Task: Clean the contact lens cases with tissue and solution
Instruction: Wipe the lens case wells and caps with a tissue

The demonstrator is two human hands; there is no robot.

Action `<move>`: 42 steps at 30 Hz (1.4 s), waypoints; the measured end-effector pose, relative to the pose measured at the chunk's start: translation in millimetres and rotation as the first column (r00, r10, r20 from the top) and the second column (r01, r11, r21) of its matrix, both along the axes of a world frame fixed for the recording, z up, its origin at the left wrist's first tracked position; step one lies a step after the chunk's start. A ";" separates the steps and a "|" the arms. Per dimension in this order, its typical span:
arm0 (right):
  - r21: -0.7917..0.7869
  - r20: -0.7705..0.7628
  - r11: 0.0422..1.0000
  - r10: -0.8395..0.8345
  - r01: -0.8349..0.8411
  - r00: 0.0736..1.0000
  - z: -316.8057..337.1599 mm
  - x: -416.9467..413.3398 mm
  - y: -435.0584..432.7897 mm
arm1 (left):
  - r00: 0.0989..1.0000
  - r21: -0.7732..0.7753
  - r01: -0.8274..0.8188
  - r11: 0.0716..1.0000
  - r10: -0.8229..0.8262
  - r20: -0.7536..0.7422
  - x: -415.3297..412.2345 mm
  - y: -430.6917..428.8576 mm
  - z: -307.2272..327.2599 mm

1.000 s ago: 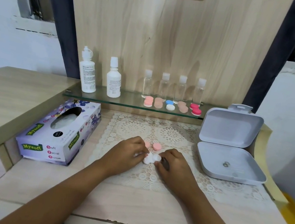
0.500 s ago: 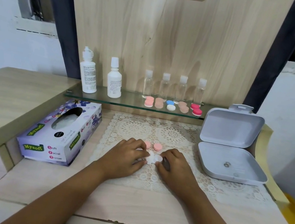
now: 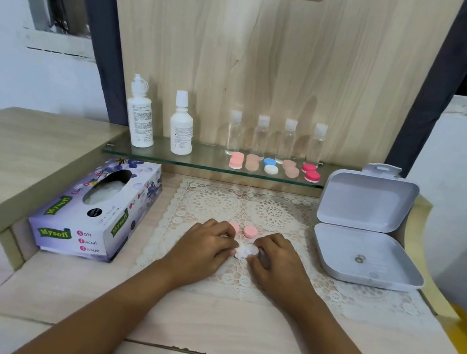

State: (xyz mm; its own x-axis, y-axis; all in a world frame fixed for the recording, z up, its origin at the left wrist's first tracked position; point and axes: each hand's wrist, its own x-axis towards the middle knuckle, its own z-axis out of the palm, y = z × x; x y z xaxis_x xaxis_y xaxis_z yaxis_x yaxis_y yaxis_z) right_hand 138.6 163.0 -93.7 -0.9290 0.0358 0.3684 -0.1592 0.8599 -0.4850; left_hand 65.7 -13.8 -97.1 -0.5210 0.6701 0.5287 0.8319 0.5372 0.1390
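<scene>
Lace mat on pale desk — left hand and right hand pinch a white tissue.

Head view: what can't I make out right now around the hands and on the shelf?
All in the head view:
Under the white tissue wad: hidden by the wad and the fingers of the left hand and right hand.
One pink cap: partly behind the left hand's fingers.
Print on the two white bottles: too small to read.
The small round item in the open white box: too small to identify.
</scene>
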 end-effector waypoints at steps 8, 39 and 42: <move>-0.011 -0.004 1.000 0.018 -0.018 1.000 1.1 -0.8 0.0 | 0.914 -0.250 -0.168 0.954 0.055 -0.402 8.7 8.5 6.5; 0.004 -0.024 0.999 0.048 -0.048 0.999 -0.9 -4.1 1.8 | 0.994 -0.075 0.015 0.997 -0.007 0.109 6.4 -0.5 11.1; 0.012 -0.012 0.999 0.053 -0.053 0.999 -1.9 -5.1 2.6 | 0.993 -0.064 0.006 0.998 0.002 0.120 6.6 -2.5 10.3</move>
